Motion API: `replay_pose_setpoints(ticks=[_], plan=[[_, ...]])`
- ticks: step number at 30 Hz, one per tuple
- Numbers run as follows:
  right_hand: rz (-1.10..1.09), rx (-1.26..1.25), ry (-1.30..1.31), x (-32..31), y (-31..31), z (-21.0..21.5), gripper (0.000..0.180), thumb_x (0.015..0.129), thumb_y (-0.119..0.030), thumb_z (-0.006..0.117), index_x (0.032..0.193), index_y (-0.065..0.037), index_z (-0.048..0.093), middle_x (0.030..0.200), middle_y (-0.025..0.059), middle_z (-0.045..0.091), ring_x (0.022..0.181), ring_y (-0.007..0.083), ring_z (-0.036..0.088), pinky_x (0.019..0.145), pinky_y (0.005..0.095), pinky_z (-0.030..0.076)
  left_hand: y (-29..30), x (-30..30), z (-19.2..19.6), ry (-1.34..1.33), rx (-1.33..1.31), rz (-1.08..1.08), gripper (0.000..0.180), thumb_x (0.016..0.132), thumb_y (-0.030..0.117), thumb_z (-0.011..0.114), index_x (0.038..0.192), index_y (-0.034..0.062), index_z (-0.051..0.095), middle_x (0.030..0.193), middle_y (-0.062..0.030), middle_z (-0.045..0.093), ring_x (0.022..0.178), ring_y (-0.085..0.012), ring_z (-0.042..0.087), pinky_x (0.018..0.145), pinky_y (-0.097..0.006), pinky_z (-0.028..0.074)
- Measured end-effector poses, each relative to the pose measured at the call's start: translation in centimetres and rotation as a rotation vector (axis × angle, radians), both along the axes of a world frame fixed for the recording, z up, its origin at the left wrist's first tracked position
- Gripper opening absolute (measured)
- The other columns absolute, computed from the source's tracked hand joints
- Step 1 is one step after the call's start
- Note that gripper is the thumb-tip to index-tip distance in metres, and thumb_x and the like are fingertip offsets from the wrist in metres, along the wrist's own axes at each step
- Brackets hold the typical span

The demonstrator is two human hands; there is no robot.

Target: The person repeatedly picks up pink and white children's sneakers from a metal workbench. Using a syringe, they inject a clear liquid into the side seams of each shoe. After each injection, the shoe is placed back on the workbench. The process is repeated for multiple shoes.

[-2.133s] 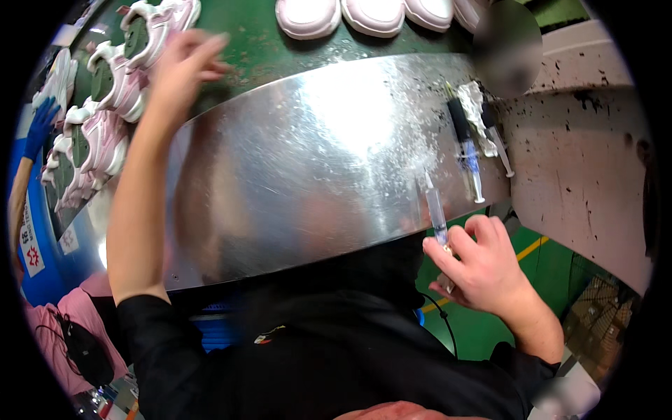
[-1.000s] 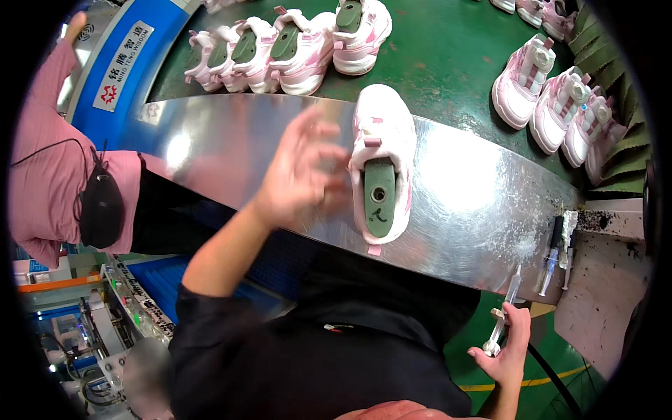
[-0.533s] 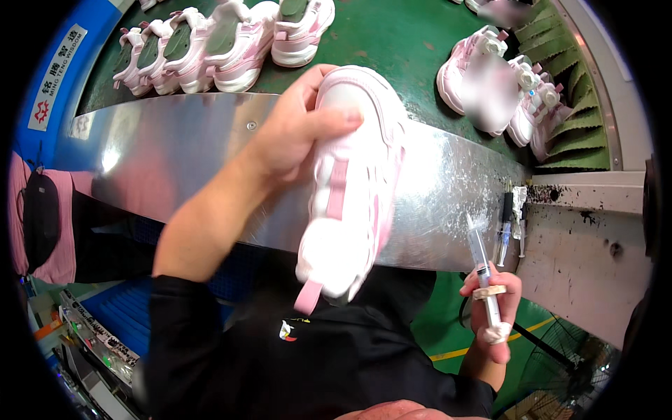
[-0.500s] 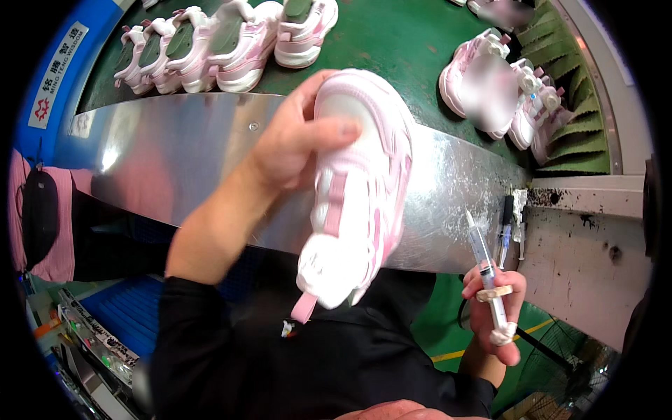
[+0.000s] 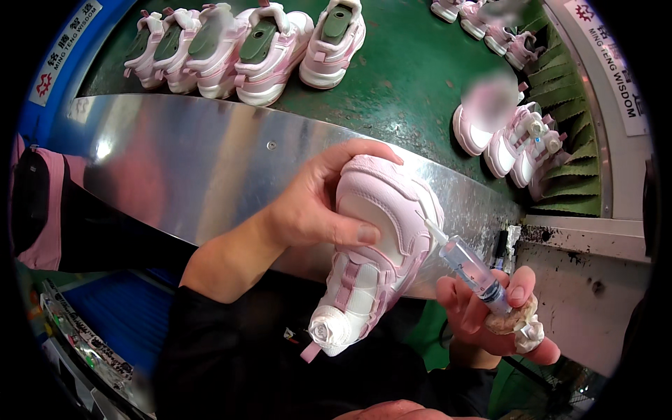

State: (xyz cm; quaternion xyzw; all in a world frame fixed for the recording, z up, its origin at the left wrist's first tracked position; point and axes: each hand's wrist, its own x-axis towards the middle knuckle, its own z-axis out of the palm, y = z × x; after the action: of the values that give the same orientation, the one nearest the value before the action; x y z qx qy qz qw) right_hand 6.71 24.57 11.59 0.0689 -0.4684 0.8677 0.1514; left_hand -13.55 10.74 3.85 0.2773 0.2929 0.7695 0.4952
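Note:
A pink and white sneaker (image 5: 385, 210) is gripped at its toe by my left hand (image 5: 315, 203), thumb across the upper and fingers round the far side. Its heel end, with a white round knob on the tongue and a pink pull loop, points toward my body. My right hand (image 5: 476, 315) is closed round a clear syringe (image 5: 472, 269) with a white tapered tip. That tip is at the right edge of the shoe's toe, by the seam above the sole; whether it touches, I cannot tell. Whitish tape or wadding wraps the plunger end.
Several matching sneakers (image 5: 269, 59) line the green conveyor belt (image 5: 399, 77) at the far left; more sneakers (image 5: 518, 143) stand at the right beside green curtain flaps (image 5: 570, 140). A metal ledge (image 5: 210, 154) runs along the near side. Dark-handled tools (image 5: 501, 245) hang at its right end.
My right hand has brought the syringe up and left to the shoe's toe. The sneaker in my left hand sits lower and slightly right. Shoes on the belt have shifted in view.

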Motion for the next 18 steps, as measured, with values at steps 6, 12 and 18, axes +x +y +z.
replay_pose_setpoints(ticks=[6,12,18], plan=[[0.011,-0.025,-0.069,-0.36,-0.13,-0.01,0.075,0.07,-0.076,0.06,0.111,-0.013,0.051,0.089,0.0164,0.066,0.098,0.027,0.047,0.086,0.0397,0.036,-0.25,0.25,0.36,0.056,0.003,0.005,0.074,0.058,0.007,0.085,0.123,0.0044,0.05,0.116,-0.01,0.058,0.109,-0.0189,0.057,0.093,-0.034,0.047],[-0.015,0.003,-0.068,-0.1,0.16,-0.06,0.075,0.07,-0.077,0.059,0.111,-0.014,0.052,0.092,0.0154,0.067,0.097,0.0267,0.047,0.086,0.0399,0.036,-0.21,0.21,0.72,0.039,-0.033,0.022,0.075,0.057,0.007,0.084,0.124,0.0037,0.049,0.115,-0.0095,0.059,0.108,-0.018,0.057,0.092,-0.033,0.046],[-0.031,0.025,-0.038,0.07,0.34,-0.57,0.076,0.071,-0.077,0.058,0.111,-0.013,0.052,0.097,0.0153,0.065,0.094,0.025,0.047,0.086,0.0393,0.036,-0.2,0.04,0.74,0.016,-0.064,0.036,0.078,0.057,0.006,0.083,0.126,0.003,0.047,0.116,-0.0103,0.059,0.108,-0.0199,0.057,0.093,-0.034,0.046]])
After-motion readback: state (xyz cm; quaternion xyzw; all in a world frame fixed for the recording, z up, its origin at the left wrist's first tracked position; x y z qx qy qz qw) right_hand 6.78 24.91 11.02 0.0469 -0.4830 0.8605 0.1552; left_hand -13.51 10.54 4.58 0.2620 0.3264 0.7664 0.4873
